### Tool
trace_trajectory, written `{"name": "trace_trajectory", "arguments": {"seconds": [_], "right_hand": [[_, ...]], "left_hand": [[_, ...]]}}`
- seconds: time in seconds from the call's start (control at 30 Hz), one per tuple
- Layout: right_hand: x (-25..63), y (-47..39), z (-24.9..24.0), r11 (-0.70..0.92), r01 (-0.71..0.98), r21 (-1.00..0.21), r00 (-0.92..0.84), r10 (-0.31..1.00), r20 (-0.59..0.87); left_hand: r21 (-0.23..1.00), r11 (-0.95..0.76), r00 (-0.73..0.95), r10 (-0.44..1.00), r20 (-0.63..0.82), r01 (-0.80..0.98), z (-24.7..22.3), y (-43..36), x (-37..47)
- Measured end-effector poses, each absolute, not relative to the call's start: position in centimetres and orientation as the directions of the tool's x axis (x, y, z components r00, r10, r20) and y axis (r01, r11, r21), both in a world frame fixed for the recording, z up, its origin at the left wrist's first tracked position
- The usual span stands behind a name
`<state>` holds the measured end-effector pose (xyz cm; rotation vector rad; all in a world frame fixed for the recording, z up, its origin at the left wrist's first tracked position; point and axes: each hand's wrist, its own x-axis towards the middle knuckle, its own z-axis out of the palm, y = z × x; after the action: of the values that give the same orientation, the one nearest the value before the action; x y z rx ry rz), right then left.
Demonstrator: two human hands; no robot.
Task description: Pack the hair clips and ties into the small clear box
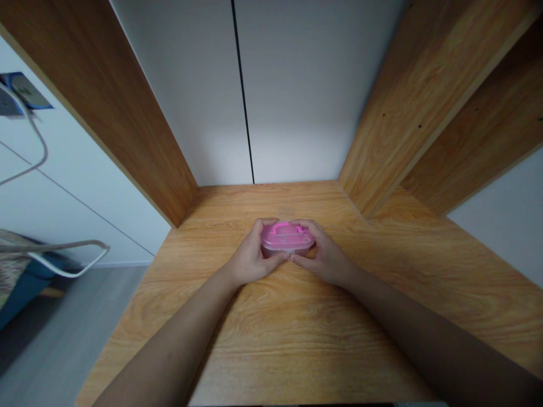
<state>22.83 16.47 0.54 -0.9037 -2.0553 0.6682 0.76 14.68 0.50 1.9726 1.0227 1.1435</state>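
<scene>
A small oval plastic box with a pink lid and a bright pink handle on top is at the middle of the wooden desk. My left hand wraps round its left end, fingers behind and thumb at the front. Round the right end curls my right hand in the same way. Both thumbs meet near the front edge, just below the lid. The lower part of the box looks clear and is partly hidden by my hands; its contents cannot be made out.
Wooden panels rise at the left and right of the desk, with a white back wall between them. White cables hang at the left, near a blue-sided item above the grey floor.
</scene>
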Motion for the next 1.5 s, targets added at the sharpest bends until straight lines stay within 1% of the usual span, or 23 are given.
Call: {"name": "trace_trajectory", "arguments": {"seconds": [0.23,0.5,0.93,1.23,1.4,1.5], "right_hand": [[22.7,16.6,0.4,0.614,0.39,-0.687,-0.442,0.779,0.445],[22.6,16.6,0.0,0.643,0.398,-0.655,-0.449,0.759,0.472],[22.8,17.1,-1.0,0.66,0.425,-0.619,-0.451,0.747,0.488],[22.5,17.2,-1.0,0.672,0.406,-0.62,-0.431,0.739,0.518],[22.9,17.4,-0.8,0.642,0.366,-0.674,-0.443,0.757,0.48],[23.2,17.6,-0.4,0.648,0.359,-0.672,-0.472,0.747,0.468]], "left_hand": [[0.796,-0.514,0.361,0.843,0.399,0.32,0.4,14.8,0.5],[0.794,-0.489,0.35,0.861,0.37,0.362,0.2,15.0,0.4],[0.722,-0.533,0.361,0.842,0.401,0.441,0.2,15.0,0.2],[0.709,-0.524,0.339,0.85,0.402,0.473,0.4,14.9,0.5],[0.717,-0.534,0.354,0.842,0.407,0.448,0.4,14.8,0.4],[0.714,-0.546,0.375,0.833,0.407,0.439,0.4,14.7,0.2]]}}
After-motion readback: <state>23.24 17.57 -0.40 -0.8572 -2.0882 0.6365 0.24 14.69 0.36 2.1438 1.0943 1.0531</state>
